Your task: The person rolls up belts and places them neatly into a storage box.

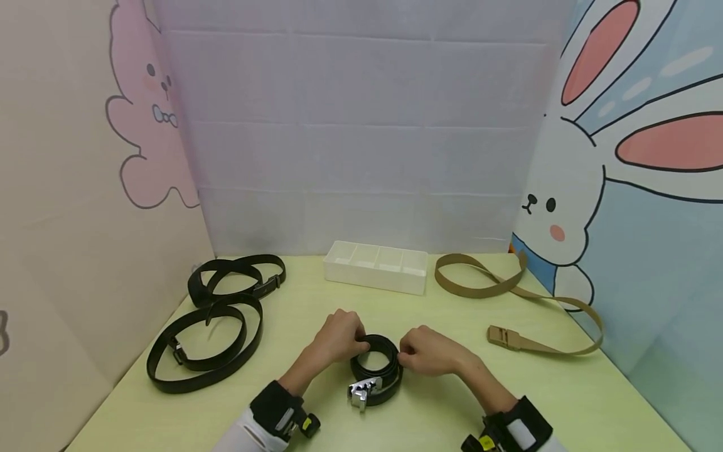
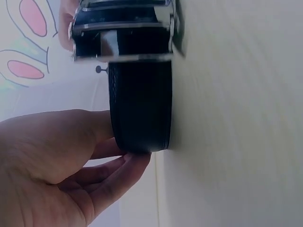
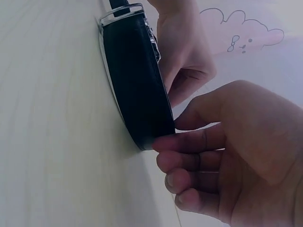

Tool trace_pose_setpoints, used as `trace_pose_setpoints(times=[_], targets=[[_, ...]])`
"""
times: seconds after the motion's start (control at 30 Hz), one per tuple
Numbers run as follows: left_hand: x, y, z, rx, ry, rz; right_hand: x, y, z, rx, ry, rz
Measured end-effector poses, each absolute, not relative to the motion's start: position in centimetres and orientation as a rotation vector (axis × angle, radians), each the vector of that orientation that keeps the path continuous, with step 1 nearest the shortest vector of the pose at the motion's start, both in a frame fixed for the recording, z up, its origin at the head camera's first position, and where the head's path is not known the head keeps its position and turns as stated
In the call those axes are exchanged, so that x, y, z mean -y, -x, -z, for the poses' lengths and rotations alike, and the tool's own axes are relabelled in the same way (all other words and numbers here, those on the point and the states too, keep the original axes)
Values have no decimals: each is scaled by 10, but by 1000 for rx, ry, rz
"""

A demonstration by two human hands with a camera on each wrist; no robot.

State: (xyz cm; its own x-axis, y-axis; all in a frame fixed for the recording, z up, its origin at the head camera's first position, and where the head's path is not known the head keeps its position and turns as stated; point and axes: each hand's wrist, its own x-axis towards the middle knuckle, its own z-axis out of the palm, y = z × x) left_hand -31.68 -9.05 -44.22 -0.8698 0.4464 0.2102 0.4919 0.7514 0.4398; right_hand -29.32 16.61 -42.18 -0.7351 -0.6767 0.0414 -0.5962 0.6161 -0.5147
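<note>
The rolled black leather belt with a silver metal buckle [image 1: 374, 371] stands on edge on the pale yellow-green bench [image 1: 440, 408], nearest the person, and serves as the landmark here. The left hand [image 1: 339, 337] presses the coil's left side, thumb and fingers curled round the band; the left wrist view shows fingertips [image 2: 135, 163] tucked under the roll. The right hand [image 1: 428, 351] pinches the coil's right side, its fingertips [image 3: 163, 143] touching the band's edge. The buckle [image 1: 361, 394] lies at the coil's near edge.

By my reading, the rolling is done and the step in hand is holding the coil tight and steadying it. The next move calls for a firm, even squeeze from both sides so the turns do not spring loose when it is lifted or shifted.

Left of the coil lie two loose black belts [image 1: 206, 348], looped, with a third looped black belt [image 1: 237, 279] beyond them. Right of it lies a tan webbing belt [image 1: 525, 342]. Beyond the coil sits a white plastic tray with four compartments [image 1: 375, 267], near the back wall.
</note>
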Motion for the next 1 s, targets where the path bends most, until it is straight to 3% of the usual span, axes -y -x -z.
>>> trace_pose_setpoints(times=[1.0], targets=[[80, 315, 445, 2824, 962, 780, -159, 302, 434, -2824, 1212, 866]])
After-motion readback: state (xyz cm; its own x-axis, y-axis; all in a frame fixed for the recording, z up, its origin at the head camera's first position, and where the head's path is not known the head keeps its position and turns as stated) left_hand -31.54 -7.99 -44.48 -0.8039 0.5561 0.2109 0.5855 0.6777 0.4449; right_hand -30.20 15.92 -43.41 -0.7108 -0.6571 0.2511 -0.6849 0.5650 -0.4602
